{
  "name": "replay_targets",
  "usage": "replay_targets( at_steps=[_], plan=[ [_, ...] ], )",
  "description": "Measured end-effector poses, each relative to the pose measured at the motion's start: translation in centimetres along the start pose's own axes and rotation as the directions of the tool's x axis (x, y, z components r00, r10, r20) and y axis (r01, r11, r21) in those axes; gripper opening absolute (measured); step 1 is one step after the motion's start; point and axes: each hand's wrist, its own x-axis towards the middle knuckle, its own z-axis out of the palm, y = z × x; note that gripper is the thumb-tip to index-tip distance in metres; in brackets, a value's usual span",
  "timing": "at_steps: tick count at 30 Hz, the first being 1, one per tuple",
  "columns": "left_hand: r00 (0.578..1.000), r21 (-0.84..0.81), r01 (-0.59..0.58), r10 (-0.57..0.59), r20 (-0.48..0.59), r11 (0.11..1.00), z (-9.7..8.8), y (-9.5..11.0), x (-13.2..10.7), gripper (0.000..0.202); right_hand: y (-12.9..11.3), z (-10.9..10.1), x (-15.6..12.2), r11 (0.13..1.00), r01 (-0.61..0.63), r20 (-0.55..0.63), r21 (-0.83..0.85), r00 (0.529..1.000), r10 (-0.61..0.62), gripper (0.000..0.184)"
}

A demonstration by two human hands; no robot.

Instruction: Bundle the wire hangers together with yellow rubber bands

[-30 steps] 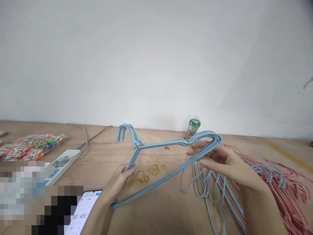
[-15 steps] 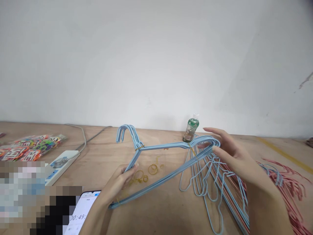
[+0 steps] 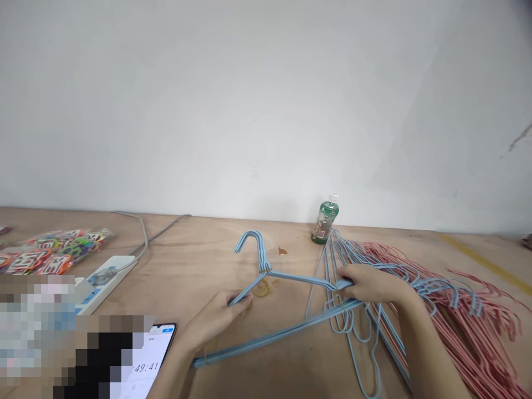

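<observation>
Bundle (image 3: 282, 331): blue hangers, held up between both hands over the table (image 3: 286, 366), hooks upward.
Long axis: bottom bar slants across, left end low and near, right end higher and farther.
Left hand (image 3: 224, 315): pinched round left shoulder, above bar's left end.
Right hand (image 3: 369, 284): wrapped over right end; fingers partly hidden.
Neck: thin yellow band (image 3: 265, 271) around it, nearer left hand.
Heap side: right hand nearer; loose blue hangers (image 3: 432, 285) and pink hangers (image 3: 477, 338) lie on the table, below and right of it.
Behind: bottle (image 3: 325, 224) upright near wall (image 3: 249, 111); rubber bands (image 3: 261, 287) beyond left shoulder.
</observation>
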Motion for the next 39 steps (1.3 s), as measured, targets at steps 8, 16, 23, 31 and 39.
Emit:
replay_targets(
  at_steps=[8, 16, 23, 31, 39],
  plan=[
    [0.777, 0.257, -0.115, 0.248, -0.579, 0.96, -0.2, -0.9, 0.6, 0.041, 0.8, 0.6, 2.9, 0.958, 0.161, -0.113, 0.237, 0.984, -0.137, 0.008],
    [0.31, 0.539, -0.212, 0.579, -0.754, 0.815, -1.0, 0.2, -0.6, 0.014, 0.4, 4.2, 7.9, 0.925, 0.062, -0.304, 0.376, 0.951, 0.059, 0.022],
    [0.344, 0.398, -0.13, 0.418, -0.841, 0.908, -1.0, -0.5, -0.2, 0.01, -0.8, 4.3, 15.2, 0.875, -0.053, -0.16, 0.482, 0.976, 0.147, 0.024],
    [0.437, 0.325, -0.086, 0.329, -0.837, 0.942, -2.0, -1.9, 0.3, 0.014, -0.4, 4.0, 19.9, 0.82, -0.078, -0.039, 0.567, 0.992, 0.122, 0.033],
    [0.51, 0.306, -0.063, 0.294, -0.808, 0.95, -1.8, -2.1, 0.5, 0.015, -0.3, 5.2, 18.7, 0.888, 0.002, -0.284, 0.461, 0.948, 0.145, 0.034]
  ],
)
